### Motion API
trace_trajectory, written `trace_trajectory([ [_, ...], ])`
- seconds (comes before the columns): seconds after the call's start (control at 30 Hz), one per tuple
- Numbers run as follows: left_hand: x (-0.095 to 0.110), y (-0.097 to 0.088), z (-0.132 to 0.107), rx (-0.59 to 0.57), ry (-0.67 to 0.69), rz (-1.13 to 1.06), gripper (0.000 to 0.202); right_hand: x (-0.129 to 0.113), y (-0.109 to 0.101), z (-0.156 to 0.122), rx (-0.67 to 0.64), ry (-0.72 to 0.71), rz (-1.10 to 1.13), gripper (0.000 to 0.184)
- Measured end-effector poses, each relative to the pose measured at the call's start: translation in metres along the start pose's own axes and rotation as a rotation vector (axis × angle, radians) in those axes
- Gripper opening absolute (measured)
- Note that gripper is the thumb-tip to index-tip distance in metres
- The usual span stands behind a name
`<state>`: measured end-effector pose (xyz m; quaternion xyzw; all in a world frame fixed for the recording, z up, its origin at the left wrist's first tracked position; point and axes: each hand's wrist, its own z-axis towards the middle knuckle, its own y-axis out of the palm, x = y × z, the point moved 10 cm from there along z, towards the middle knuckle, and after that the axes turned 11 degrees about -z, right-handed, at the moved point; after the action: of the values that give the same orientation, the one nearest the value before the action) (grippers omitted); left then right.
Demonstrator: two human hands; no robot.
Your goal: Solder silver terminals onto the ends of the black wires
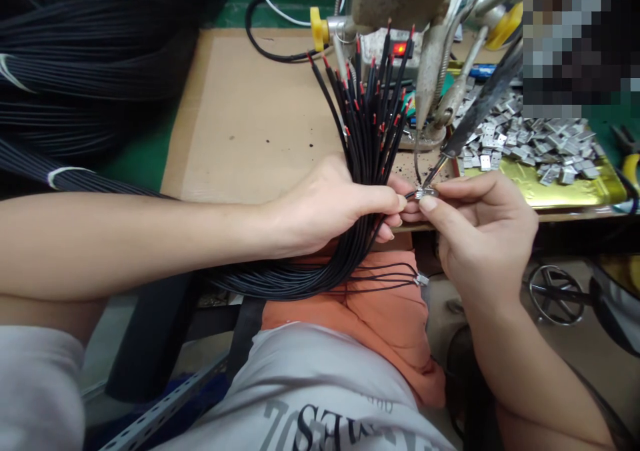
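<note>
We pinch a tiny metal clip (427,194) in our right hand (483,237), just at the table (240,117) edge. Our left hand (330,204) grips the bunch of black wires (367,131) and holds one end to it. We think joining them needs steady fingers; spare clips (530,147) lie close by

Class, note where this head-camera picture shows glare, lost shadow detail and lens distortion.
Head view: glare on the gold tray; the black cable coil at upper left loses detail in shadow; the forearm behind the left hand bows with wide-angle distortion; a pixelated block covers the top-right corner.
</note>
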<state>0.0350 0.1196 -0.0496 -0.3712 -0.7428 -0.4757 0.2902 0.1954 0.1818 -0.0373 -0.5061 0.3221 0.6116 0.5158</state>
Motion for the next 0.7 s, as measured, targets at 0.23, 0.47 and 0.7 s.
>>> trace_trajectory([
  [0.23, 0.004, 0.004, -0.005, -0.017, 0.021, 0.074, 0.014, -0.003, -0.004, -0.002, 0.011, -0.013, -0.01, 0.025],
  [0.47, 0.002, 0.007, -0.013, -0.035, 0.005, 0.193, 0.015, -0.019, -0.004, -0.005, -0.02, -0.07, -0.085, 0.026],
  [0.7, 0.001, 0.017, -0.018, -0.224, 0.102, 0.338, 0.014, -0.032, -0.022, 0.002, -0.186, 0.007, -0.271, 0.017],
])
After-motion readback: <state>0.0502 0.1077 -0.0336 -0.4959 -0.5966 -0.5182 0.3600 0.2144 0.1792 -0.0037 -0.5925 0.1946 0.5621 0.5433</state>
